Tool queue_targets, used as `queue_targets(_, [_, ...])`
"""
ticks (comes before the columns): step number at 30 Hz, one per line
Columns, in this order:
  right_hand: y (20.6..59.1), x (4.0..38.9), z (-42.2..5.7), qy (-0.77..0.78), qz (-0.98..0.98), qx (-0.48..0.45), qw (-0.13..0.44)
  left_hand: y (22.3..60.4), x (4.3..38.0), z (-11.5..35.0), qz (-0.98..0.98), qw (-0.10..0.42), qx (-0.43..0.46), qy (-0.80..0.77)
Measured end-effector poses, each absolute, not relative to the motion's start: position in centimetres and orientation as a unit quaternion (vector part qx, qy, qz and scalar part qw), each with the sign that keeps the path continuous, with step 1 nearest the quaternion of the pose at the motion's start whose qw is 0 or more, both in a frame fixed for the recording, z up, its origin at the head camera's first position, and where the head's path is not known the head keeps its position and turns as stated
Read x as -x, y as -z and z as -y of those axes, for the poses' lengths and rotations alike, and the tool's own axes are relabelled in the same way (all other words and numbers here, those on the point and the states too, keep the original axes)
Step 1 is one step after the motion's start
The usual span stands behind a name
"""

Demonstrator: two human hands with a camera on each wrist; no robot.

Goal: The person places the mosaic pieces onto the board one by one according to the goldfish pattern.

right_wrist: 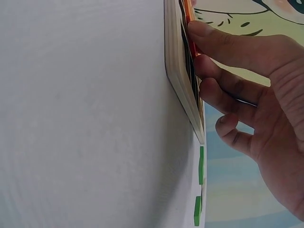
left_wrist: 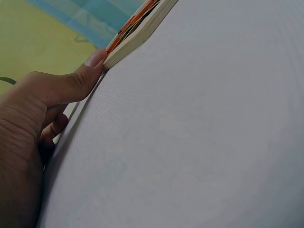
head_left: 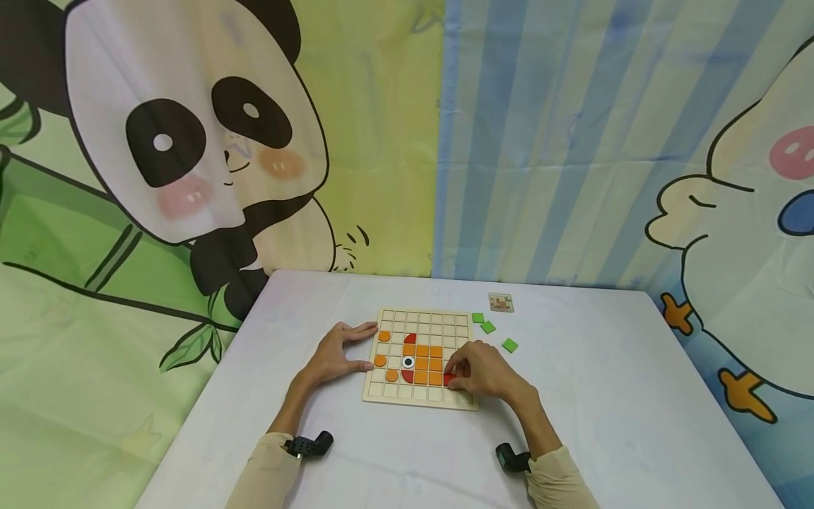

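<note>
A wooden grid board (head_left: 381, 389) lies flat on the table, bearing orange squares (head_left: 421, 364), several orange discs (head_left: 384, 336), a red quarter-round tile (head_left: 410, 338) and a black-and-white eye tile (head_left: 408, 362). My left hand (head_left: 337, 355) steadies the board's left edge, thumb and fingers spread; in the left wrist view its thumb (left_wrist: 88, 76) touches the board's corner. Over the board's right part, my right hand (head_left: 482, 369) pinches a red tile (head_left: 449, 379) between thumb and fingers, beside the orange squares. The fingers partly cover that tile, so its full shape is hidden.
Three green square tiles (head_left: 487, 326) lie loose on the white table (head_left: 604, 396), right of the board. A small pattern card (head_left: 501, 302) sits behind them. A printed curtain (head_left: 381, 141) hangs along the table's far edge.
</note>
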State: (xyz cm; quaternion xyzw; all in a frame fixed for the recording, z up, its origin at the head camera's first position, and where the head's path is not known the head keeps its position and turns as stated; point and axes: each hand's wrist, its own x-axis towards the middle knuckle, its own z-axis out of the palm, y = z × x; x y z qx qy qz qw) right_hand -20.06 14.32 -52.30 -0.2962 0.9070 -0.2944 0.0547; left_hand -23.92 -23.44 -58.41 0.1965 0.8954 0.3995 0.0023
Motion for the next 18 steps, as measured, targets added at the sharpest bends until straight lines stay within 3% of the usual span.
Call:
queue_targets(7, [51.9,20.2,-15.5,0.306,-0.909,0.279,0.041,58.4,23.9,23.4,-0.896,0.001,-0.197,-0.398])
queue_targets(18, [51.7,21.2,-21.5,0.289,-0.942,0.173,-0.014,58.4,23.9,23.3,-0.896,0.000,-0.194,-0.399])
